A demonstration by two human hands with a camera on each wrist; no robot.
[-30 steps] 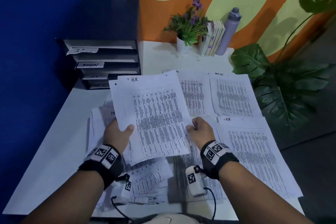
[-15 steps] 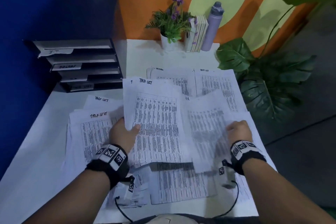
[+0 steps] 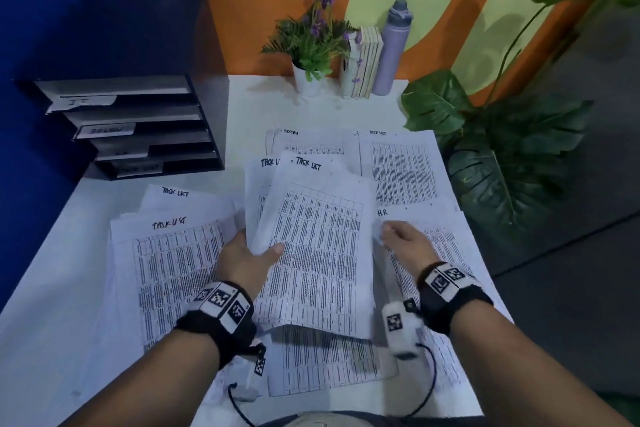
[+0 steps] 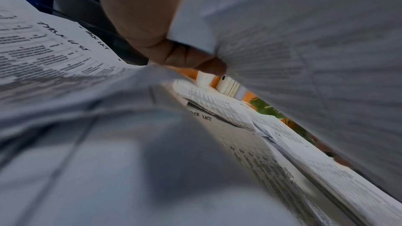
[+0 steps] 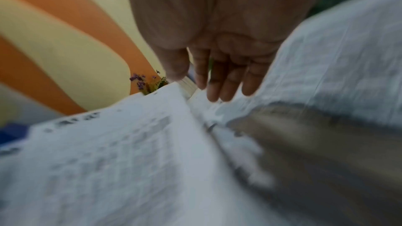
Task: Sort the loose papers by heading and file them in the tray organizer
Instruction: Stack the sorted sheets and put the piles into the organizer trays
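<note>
My left hand (image 3: 249, 255) grips the left edge of a lifted stack of printed sheets (image 3: 315, 253), whose top sheet is headed TASK LIST. The left wrist view shows the left hand (image 4: 156, 28) curled on the stack (image 4: 304, 57). The right hand (image 3: 401, 241) hovers by the stack's right edge above the HR pile (image 3: 440, 253); in the right wrist view the right hand's (image 5: 217, 68) fingers are extended and hold nothing. A TASK LIST pile (image 3: 173, 253) lies to the left. At the far left stands the dark tray organizer (image 3: 138, 128) with labelled shelves.
An ADMIN pile (image 3: 311, 144) and another TASK LIST pile (image 3: 398, 170) lie further back on the white table (image 3: 52, 340). A potted plant (image 3: 311, 45), books (image 3: 363, 62) and a purple bottle (image 3: 394, 48) line the wall. Large green leaves (image 3: 502, 166) overhang the table's right edge.
The right hand took the top HR sheet off the held stack, carried it right onto the HR pile, let go and came back. A TASK LIST sheet now tops the stack.
</note>
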